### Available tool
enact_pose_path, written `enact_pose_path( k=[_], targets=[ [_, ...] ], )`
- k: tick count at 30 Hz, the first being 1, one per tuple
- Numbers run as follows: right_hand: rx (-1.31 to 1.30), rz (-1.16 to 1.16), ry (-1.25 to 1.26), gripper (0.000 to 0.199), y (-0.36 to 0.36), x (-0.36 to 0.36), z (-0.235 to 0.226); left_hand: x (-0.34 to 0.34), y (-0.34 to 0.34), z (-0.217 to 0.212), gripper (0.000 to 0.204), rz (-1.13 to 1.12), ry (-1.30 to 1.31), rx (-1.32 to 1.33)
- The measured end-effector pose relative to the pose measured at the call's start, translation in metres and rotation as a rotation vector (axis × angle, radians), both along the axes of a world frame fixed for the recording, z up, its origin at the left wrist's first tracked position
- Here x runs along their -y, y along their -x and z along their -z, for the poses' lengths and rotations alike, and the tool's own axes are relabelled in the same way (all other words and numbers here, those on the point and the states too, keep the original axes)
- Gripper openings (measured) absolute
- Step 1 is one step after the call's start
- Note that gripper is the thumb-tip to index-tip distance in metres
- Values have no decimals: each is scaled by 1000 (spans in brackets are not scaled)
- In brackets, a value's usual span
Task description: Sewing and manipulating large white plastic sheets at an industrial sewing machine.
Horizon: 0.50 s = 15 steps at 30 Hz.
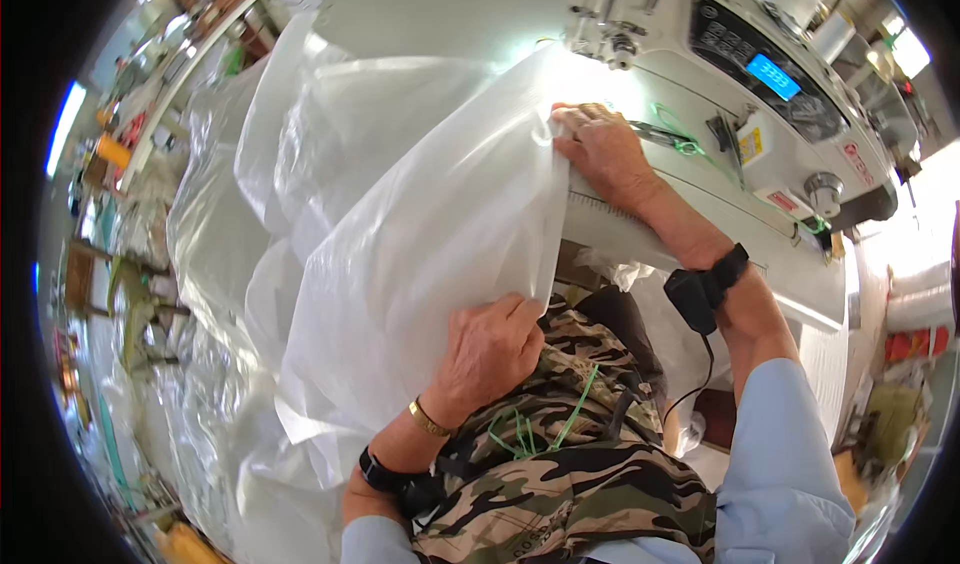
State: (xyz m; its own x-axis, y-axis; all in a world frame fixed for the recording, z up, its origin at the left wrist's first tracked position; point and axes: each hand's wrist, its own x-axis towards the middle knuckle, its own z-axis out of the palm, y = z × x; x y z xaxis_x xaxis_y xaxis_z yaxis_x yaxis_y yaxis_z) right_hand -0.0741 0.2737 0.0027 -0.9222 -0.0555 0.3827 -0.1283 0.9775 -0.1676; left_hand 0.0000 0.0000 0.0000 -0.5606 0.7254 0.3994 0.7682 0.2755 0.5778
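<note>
Head view: left hand [495,354] was clamped on the near end of the right edge of a translucent white plastic sheet [430,204]. Right hand [610,154] was on that edge farther up; pinch or flat press, couldn't tell. Hands well apart, sheet spread between them and out to their left. White sewing machine with blue-lit display [790,84] stood beyond and right of right hand, slim dark tool [655,134] just right of it on white desk [770,274].

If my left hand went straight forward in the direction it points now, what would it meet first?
Beyond the white sheet that your left hand holds, probably the front of the pale table first; relative height is unclear.
</note>
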Motion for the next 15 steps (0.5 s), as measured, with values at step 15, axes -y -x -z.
enact_pose_path(
  k=[15],
  targets=[
    [29,-26,-5,54,-3,3,-9,-33,53,-12,6,-48,148,-188]
  ],
)
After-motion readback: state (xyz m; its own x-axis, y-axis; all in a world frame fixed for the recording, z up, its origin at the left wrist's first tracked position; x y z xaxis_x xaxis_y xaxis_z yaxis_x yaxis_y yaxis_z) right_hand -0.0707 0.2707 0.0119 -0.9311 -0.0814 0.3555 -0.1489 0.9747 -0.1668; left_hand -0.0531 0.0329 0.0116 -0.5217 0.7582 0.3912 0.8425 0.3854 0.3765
